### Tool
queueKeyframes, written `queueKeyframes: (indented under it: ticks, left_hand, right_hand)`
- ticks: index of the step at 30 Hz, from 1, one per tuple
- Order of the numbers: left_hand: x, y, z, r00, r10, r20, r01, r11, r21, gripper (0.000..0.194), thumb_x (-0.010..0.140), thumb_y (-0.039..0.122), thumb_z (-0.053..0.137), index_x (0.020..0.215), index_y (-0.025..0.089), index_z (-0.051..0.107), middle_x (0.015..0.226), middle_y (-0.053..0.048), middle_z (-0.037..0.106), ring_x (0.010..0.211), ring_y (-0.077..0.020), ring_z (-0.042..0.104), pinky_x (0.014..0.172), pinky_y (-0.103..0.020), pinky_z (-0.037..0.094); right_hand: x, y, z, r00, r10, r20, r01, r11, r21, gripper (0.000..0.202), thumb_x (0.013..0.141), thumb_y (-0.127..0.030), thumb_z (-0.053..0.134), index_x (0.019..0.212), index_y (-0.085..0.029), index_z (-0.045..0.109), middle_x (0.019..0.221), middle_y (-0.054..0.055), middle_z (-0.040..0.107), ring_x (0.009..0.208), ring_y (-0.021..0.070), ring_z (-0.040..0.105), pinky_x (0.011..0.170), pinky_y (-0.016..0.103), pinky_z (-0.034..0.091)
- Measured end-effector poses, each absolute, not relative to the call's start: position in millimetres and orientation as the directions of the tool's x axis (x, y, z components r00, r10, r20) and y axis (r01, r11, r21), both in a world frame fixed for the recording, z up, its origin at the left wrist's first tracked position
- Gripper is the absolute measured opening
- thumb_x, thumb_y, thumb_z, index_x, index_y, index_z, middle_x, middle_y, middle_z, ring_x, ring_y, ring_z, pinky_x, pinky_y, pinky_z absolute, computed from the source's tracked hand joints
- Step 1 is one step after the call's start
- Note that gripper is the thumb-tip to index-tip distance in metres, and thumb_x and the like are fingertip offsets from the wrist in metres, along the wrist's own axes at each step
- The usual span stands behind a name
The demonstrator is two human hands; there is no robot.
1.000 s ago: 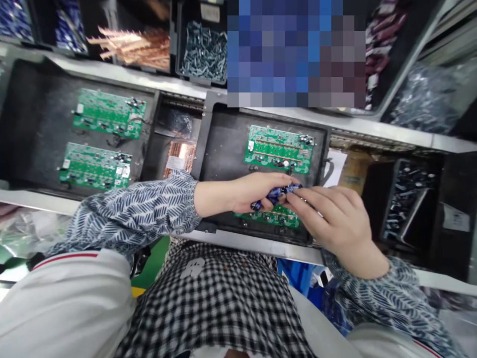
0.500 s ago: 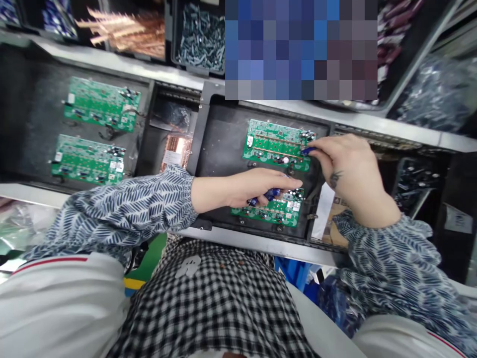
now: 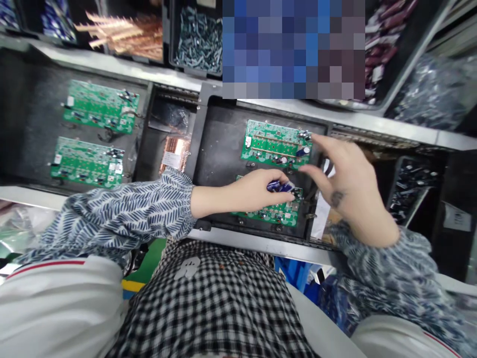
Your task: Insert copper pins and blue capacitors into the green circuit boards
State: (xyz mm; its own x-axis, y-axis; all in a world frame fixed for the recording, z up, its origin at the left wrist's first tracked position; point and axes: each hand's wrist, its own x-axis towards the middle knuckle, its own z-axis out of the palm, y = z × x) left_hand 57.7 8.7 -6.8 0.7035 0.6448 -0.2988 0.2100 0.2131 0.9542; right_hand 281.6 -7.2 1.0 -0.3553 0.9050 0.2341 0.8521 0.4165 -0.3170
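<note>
Several blue capacitors (image 3: pixel 278 186) lie in the curled fingers of my left hand (image 3: pixel 255 191), which hovers over the lower green circuit board (image 3: pixel 266 215) and hides much of it. Beside the right end of the upper circuit board (image 3: pixel 274 141) is my right hand (image 3: pixel 346 171), thumb and fingers spread with nothing between them. A blue capacitor (image 3: pixel 302 151) lies on its side at that board's lower right. Two thin copper strips run along the same board, and small dark parts cluster at its upper right corner. Both boards are in a black tray (image 3: pixel 219 144).
Two more green boards (image 3: pixel 102 105) are in another black tray (image 3: pixel 33 109) at left. Bins along the back contain copper strips (image 3: pixel 126 37), grey screw-like parts (image 3: pixel 199 42) and dark red parts (image 3: pixel 382 54). A copper bundle (image 3: pixel 174 153) sits between the trays.
My right hand has let go of the blue capacitor, which stays on the upper board, and its fingers have spread. My left hand has turned, showing the capacitors at its upper side.
</note>
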Motion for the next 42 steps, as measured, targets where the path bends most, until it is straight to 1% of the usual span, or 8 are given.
queueKeyframes:
  ticks: [6, 11, 15, 24, 29, 33, 37, 42]
  left_hand:
    - [58, 6, -5, 0.765, 0.578, -0.285, 0.217, 0.185, 0.958, 0.027, 0.085, 0.034, 0.076, 0.081, 0.016, 0.057, 0.077, 0.002, 0.057, 0.073, -0.0119, 0.05, 0.067, -0.023, 0.035]
    - [65, 12, 6, 0.694, 0.352, -0.629, 0.189, 0.753, 0.63, 0.01, 0.095, 0.024, 0.054, 0.09, 0.015, 0.057, 0.085, -0.001, 0.06, 0.065, -0.0086, 0.051, 0.048, -0.017, 0.026]
    - [66, 14, 4, 0.714, 0.239, -0.658, 0.13, 0.878, 0.46, 0.013, 0.092, 0.014, 0.047, 0.083, 0.012, 0.057, 0.078, -0.003, 0.056, 0.055, -0.0055, 0.045, 0.042, -0.016, 0.017]
    - [66, 12, 12, 0.733, 0.339, -0.59, 0.14, 0.774, 0.618, 0.011, 0.085, 0.004, 0.055, 0.088, 0.015, 0.053, 0.084, 0.002, 0.056, 0.057, -0.0044, 0.042, 0.048, -0.016, 0.029]
    - [61, 8, -1, 0.755, 0.536, -0.377, 0.199, 0.36, 0.911, 0.013, 0.089, 0.021, 0.069, 0.096, 0.016, 0.059, 0.087, 0.002, 0.061, 0.074, -0.0095, 0.052, 0.07, -0.021, 0.041]
    - [57, 6, -7, 0.786, 0.568, -0.244, 0.159, 0.196, 0.968, 0.028, 0.086, 0.036, 0.079, 0.098, 0.017, 0.062, 0.091, 0.001, 0.063, 0.086, -0.0129, 0.057, 0.078, -0.023, 0.042]
    - [57, 6, -3, 0.892, 0.377, -0.247, 0.092, 0.384, 0.919, 0.03, 0.089, 0.041, 0.075, 0.094, 0.017, 0.058, 0.076, 0.002, 0.059, 0.068, -0.0105, 0.054, 0.066, -0.022, 0.043]
    - [56, 7, -1, 0.962, 0.162, -0.221, 0.077, 0.616, 0.784, 0.042, 0.087, 0.052, 0.079, 0.087, 0.017, 0.055, 0.067, 0.003, 0.052, 0.055, -0.0071, 0.044, 0.048, -0.017, 0.032]
  right_hand:
    - [276, -32, 17, -0.56, 0.813, 0.163, 0.607, 0.535, -0.588, 0.021, 0.1, -0.031, 0.061, 0.118, -0.032, 0.071, 0.103, 0.003, 0.074, 0.088, 0.0211, 0.071, 0.075, 0.035, 0.058]
    - [295, -14, -6, -0.266, 0.932, 0.247, 0.861, 0.345, -0.373, 0.015, 0.095, -0.033, 0.068, 0.108, -0.028, 0.072, 0.09, 0.007, 0.075, 0.081, 0.0273, 0.067, 0.075, 0.043, 0.055]
    - [298, -7, -22, -0.255, 0.936, 0.243, 0.923, 0.31, -0.229, 0.015, 0.094, -0.037, 0.068, 0.098, -0.023, 0.07, 0.081, 0.008, 0.073, 0.076, 0.0267, 0.061, 0.07, 0.04, 0.049]
    - [293, -7, -19, -0.28, 0.941, 0.188, 0.934, 0.313, -0.173, 0.013, 0.098, -0.037, 0.061, 0.093, -0.027, 0.068, 0.082, 0.007, 0.073, 0.082, 0.0308, 0.062, 0.075, 0.047, 0.049]
    - [287, -12, -19, -0.298, 0.929, 0.218, 0.927, 0.336, -0.166, 0.018, 0.096, -0.04, 0.064, 0.09, -0.025, 0.07, 0.081, 0.008, 0.074, 0.085, 0.0326, 0.064, 0.077, 0.051, 0.05]
    - [281, -25, -1, -0.329, 0.92, 0.211, 0.838, 0.388, -0.384, 0.022, 0.099, -0.034, 0.061, 0.118, -0.029, 0.07, 0.112, 0.008, 0.075, 0.099, 0.0301, 0.069, 0.086, 0.051, 0.055]
    - [279, -38, 20, -0.51, 0.85, 0.134, 0.559, 0.445, -0.699, 0.033, 0.099, -0.025, 0.06, 0.131, -0.03, 0.067, 0.118, 0.006, 0.075, 0.106, 0.0237, 0.072, 0.087, 0.041, 0.06]
    - [274, -49, 20, -0.534, 0.814, 0.228, 0.46, 0.507, -0.729, 0.027, 0.096, -0.028, 0.068, 0.121, -0.035, 0.073, 0.114, 0.003, 0.078, 0.102, 0.0229, 0.072, 0.088, 0.043, 0.059]
